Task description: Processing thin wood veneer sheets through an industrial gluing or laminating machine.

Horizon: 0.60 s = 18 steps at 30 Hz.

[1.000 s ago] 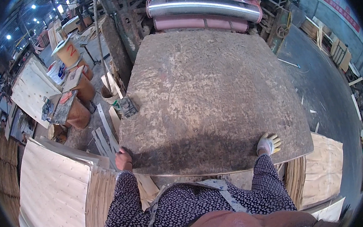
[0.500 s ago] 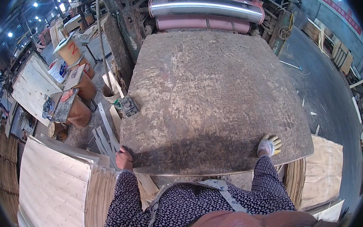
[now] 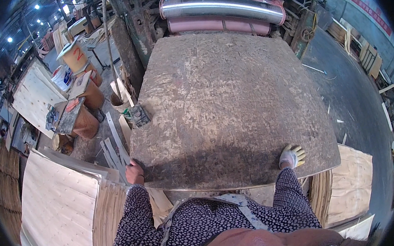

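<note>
A broad, worn wooden tabletop, stained dark along its near edge, lies in front of me. My left hand, bare, is at its near left corner with the fingers curled in against the edge; their tips are hidden. My right hand wears a pale glove with yellowish fingers. It rests flat near the tabletop's front right, fingers spread, holding nothing. Both forearms are in dark patterned sleeves.
Beyond the tabletop lie a shiny metal roller and a pink roller. Veneer stacks stand at left and right. A small grimy box adjoins the tabletop's left edge. Further left are drums and a white bucket.
Both hands stay in the same places on the tabletop. The whole view has shifted very slightly; nothing else visibly differs.
</note>
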{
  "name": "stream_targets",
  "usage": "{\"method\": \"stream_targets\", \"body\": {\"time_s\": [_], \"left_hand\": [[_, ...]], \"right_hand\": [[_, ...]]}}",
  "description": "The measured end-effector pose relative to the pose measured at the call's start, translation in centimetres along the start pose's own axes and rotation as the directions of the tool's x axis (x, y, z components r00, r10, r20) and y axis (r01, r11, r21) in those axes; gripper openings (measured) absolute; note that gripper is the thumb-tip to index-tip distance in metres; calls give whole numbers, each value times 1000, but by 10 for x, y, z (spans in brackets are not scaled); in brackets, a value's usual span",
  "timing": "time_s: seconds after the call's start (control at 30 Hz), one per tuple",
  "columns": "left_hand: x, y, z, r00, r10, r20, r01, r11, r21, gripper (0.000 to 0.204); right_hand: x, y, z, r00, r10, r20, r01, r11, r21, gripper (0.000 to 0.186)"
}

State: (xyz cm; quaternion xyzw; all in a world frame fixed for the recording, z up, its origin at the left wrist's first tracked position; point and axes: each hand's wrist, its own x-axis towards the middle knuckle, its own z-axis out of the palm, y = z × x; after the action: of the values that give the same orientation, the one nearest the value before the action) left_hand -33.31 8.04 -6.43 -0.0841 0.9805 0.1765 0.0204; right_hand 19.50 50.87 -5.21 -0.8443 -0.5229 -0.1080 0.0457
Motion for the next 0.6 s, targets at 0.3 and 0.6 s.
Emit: {"method": "stream_targets", "body": {"time_s": [0.3, 0.6], "left_hand": [[1, 0, 1, 1000, -3, -7, 3, 1000, -6, 64], [-2, 4, -3, 1000, -17, 12, 17, 1000, 2, 64]], "right_hand": [[-2, 1, -5, 1000, 8, 17, -8, 1000, 15, 70], [-3, 0, -13, 998, 21, 59, -21, 1000, 2, 70]]}}
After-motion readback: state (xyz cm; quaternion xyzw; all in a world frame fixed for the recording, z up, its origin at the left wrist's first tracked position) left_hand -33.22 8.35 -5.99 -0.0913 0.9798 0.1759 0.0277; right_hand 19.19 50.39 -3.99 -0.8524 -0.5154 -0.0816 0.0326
